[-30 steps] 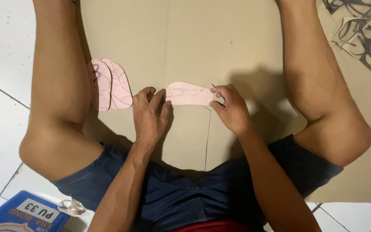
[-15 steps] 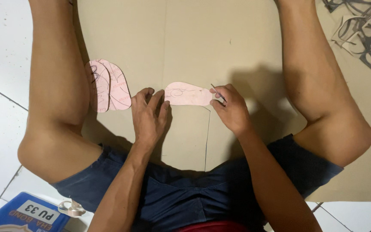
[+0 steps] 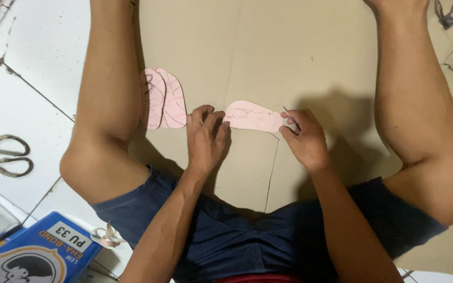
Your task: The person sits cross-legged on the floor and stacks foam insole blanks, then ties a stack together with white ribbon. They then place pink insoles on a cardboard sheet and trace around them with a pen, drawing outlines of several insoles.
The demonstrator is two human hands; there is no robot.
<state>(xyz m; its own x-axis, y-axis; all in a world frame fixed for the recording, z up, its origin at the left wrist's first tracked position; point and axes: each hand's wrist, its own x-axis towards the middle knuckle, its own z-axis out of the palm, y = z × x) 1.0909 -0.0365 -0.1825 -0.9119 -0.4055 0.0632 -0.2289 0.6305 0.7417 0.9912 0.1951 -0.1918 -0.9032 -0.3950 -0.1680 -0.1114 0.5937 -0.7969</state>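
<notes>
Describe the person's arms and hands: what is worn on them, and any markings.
Both arms are bare up to where the frame cuts them off: no sleeves show. The left hand and right hand wear no gloves, rings, watch or bands that I can see. No markings show. The fingernails look short.

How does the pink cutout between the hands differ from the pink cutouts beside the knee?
The pink cutout between the hands is a single piece lying crosswise; the pink cutouts beside the knee are overlapped pieces lying lengthwise. The first is pinned by the left hand at one end with the right hand at the other, holding a thin tool; the others are untouched, partly hidden by the leg. All are pink sole shapes with drawn lines, on the cardboard sheet.
</notes>
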